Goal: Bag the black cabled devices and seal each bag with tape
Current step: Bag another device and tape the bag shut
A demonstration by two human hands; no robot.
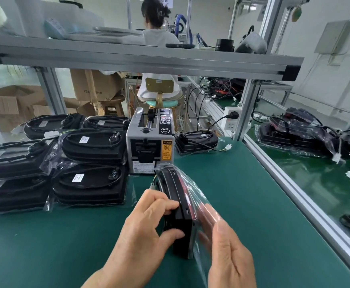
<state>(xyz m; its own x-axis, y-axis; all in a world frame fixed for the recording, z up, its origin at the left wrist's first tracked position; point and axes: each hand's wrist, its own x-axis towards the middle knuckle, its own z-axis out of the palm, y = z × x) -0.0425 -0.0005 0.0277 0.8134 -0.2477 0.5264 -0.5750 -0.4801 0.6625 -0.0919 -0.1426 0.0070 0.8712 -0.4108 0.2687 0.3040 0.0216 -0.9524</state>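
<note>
The right hand (230, 256) is closed on a clear bag (199, 196), the film pinched between thumb and fingers, probably so that its mouth is kept spread. The black device (180, 206) is gripped on edge by the left hand (149, 223), low over the desk (242, 183) and partly sleeved in that bag. A tape dispenser (150, 146) is set just beyond, likely for sealing. At least 4 bagged devices (91, 183) are stacked to its left; 1 unbagged device (197, 139) lies to its right.
</note>
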